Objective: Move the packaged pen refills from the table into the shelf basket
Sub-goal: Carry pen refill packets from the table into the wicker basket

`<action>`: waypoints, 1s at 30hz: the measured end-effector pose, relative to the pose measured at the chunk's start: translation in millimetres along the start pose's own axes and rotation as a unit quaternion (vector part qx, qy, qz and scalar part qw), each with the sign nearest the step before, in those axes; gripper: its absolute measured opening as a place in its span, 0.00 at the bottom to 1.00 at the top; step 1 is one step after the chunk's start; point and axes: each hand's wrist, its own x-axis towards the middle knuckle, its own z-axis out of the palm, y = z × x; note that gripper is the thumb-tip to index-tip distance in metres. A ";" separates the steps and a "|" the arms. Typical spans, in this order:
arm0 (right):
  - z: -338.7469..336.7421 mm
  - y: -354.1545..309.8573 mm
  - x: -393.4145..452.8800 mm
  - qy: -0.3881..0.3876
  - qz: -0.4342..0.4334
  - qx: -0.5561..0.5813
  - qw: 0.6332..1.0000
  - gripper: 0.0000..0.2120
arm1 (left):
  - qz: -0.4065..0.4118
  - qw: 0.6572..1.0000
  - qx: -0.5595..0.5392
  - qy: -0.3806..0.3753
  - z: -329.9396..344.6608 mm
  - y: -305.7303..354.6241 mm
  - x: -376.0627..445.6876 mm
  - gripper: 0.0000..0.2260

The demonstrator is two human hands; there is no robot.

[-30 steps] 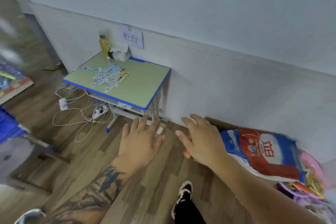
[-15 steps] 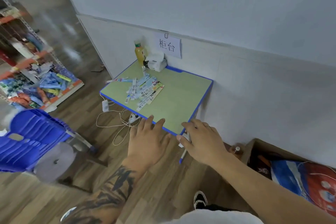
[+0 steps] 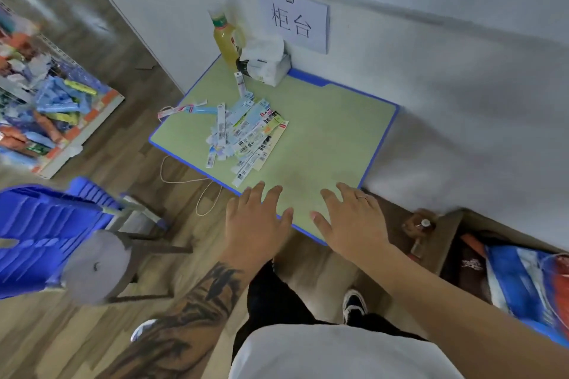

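Over the last second the view has swung from the floor beside the wall onto the small green-topped table with a blue edge (image 3: 332, 120), which now fills the centre of the frame, and both hands have come forward with it until they hover at its near edge. The left hand (image 3: 255, 218) sits at lower centre, fingers spread and straight, holding nothing; the right hand (image 3: 351, 218), just to its right and wearing a thin ring, is likewise flat, spread and empty, its fingertips over the bare green surface. The scattered pile of flat, narrow packaged pen refills in pale blue, white and cream card (image 3: 243, 132) lies left of centre on the tabletop, beyond the left hand's fingertips and not yet touched; 1 long pack pokes out toward the table's left edge. Behind the pile, against the wall, stand a yellow juice bottle with a green cap (image 3: 226, 40) and a white tissue box (image 3: 268, 66), under a white paper sign with 2 black characters (image 3: 294, 21). The wire shelf basket heaped with blue, yellow and orange packets (image 3: 61, 101) has come into view at upper left, well apart from the table, with a blue plastic chair (image 3: 46, 224) between. The approach looks finished, so the step in hand is probably reaching in to gather refills; none has been moved so far as these views tell.
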 end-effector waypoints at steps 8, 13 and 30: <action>19.6 -68.7 99.5 -0.068 0.111 0.054 0.990 0.27 | 0.055 0.988 -0.119 -0.080 17.1 -81.0 123.0 0.19; 33.0 -112.0 162.8 -0.080 0.208 0.129 0.966 0.24 | 0.084 0.982 -0.122 -0.116 6.0 -121.5 204.6 0.16; 49.7 -146.6 261.6 -0.044 0.410 0.202 0.888 0.16 | 0.204 0.965 0.007 -0.163 14.2 -122.9 302.8 0.12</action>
